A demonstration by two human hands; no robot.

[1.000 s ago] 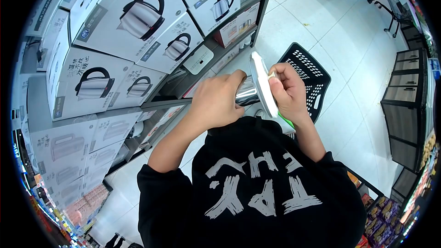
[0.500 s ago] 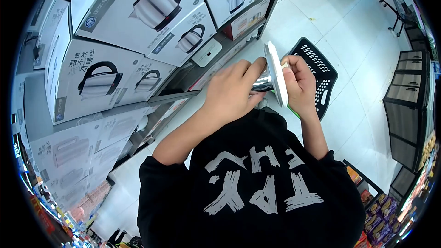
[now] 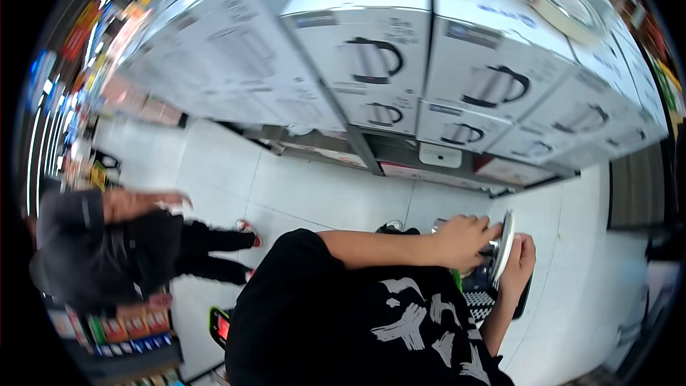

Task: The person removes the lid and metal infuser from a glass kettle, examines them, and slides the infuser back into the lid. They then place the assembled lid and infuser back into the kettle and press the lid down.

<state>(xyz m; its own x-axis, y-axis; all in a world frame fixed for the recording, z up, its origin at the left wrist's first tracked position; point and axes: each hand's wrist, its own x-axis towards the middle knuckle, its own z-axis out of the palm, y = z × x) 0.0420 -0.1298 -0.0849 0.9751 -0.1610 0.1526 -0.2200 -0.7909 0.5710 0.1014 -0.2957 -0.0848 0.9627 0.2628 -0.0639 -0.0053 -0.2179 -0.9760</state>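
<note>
In front of my body I hold a white round disc (image 3: 505,244), seen almost edge-on, with a shiny metal part on its left side. My left hand (image 3: 463,244) is closed around the metal part, its fingers reaching toward the disc. On the other side my right hand (image 3: 522,263) is closed against the disc, its fingertips partly hidden. What kind of thing it is I cannot make out. Below my hands a black perforated basket (image 3: 480,305) is partly visible, with a green edge beside my shirt.
Boxes with kettle pictures (image 3: 379,61) fill the shelf (image 3: 364,146) ahead. On top of them, at the upper right, lies a blurred pale round thing (image 3: 568,7). A person (image 3: 121,243) in dark clothes stands at the left on the tiled floor (image 3: 214,164). Low shelves (image 3: 136,357) stand behind.
My view has swung left, so the shelf now spans the top and the other person has come into view. Both hands still hold the disc, now farther right in the picture.
</note>
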